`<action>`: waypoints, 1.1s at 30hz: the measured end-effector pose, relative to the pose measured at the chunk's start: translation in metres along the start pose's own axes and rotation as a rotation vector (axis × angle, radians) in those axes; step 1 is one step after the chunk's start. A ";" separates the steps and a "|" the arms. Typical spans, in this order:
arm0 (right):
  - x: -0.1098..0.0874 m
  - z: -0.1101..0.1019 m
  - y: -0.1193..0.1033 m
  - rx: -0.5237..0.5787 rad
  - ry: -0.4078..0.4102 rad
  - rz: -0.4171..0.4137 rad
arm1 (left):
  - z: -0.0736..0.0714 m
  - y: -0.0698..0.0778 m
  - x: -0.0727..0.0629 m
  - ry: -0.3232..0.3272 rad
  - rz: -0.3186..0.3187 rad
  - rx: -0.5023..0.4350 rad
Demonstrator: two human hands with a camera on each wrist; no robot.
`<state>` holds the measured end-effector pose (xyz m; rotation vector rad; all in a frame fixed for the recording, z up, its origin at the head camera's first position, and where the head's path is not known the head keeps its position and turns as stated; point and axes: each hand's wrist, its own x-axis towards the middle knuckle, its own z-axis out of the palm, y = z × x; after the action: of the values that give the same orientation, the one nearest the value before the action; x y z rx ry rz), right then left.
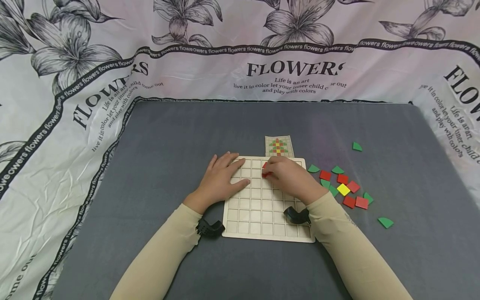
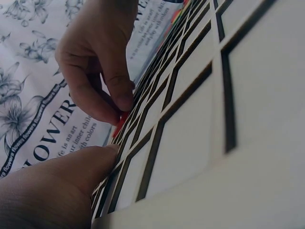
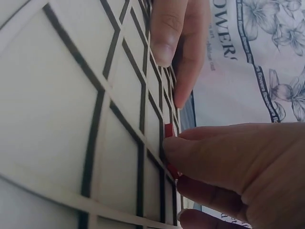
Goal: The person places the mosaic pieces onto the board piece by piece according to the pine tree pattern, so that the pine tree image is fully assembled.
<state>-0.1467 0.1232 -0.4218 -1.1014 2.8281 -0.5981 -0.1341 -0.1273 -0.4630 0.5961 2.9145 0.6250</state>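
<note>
A pale wooden grid board (image 1: 255,216) lies on the grey table. My left hand (image 1: 219,179) rests on its upper left side, fingers spread and thumb reaching over the squares. Over the upper middle of the board, my right hand (image 1: 286,173) pinches a small red tile (image 3: 172,171) between thumb and fingers, right at the grid. Another bit of red (image 3: 168,130) shows just beyond the thumb in the right wrist view. Most of the red is hidden behind the fingers. A pattern card (image 1: 279,146) with a red, green and yellow design lies behind the board.
Right of the board lie several loose red square tiles (image 1: 361,203), several green curved-edge pieces (image 1: 385,223) and a yellow square tile (image 1: 343,190). One green piece (image 1: 357,146) lies farther back. A flower-printed cloth (image 1: 210,75) hangs behind the table.
</note>
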 end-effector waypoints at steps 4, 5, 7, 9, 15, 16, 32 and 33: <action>0.000 0.000 -0.001 0.014 0.003 0.007 | 0.000 0.000 -0.001 -0.001 0.001 -0.003; 0.000 -0.001 -0.002 0.016 0.003 0.009 | 0.000 0.000 -0.002 0.000 0.001 -0.003; 0.000 -0.001 -0.002 0.020 0.000 0.014 | 0.000 0.000 -0.002 0.000 0.002 -0.007; 0.000 -0.001 -0.002 0.016 -0.006 0.019 | 0.000 0.000 -0.002 0.001 0.001 -0.010; -0.004 -0.005 -0.002 0.022 -0.027 0.049 | 0.001 0.000 -0.002 0.002 -0.003 -0.002; -0.005 -0.006 -0.001 0.024 -0.024 0.056 | 0.001 -0.001 -0.002 0.002 -0.004 0.000; -0.041 -0.050 0.030 0.028 -0.019 0.268 | 0.000 -0.001 0.001 0.008 0.011 -0.010; -0.043 -0.052 0.033 0.027 -0.025 0.282 | 0.000 -0.001 0.001 0.009 0.011 -0.012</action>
<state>-0.1447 0.1912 -0.3903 -0.6817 2.8687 -0.5904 -0.1350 -0.1279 -0.4639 0.6094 2.9159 0.6469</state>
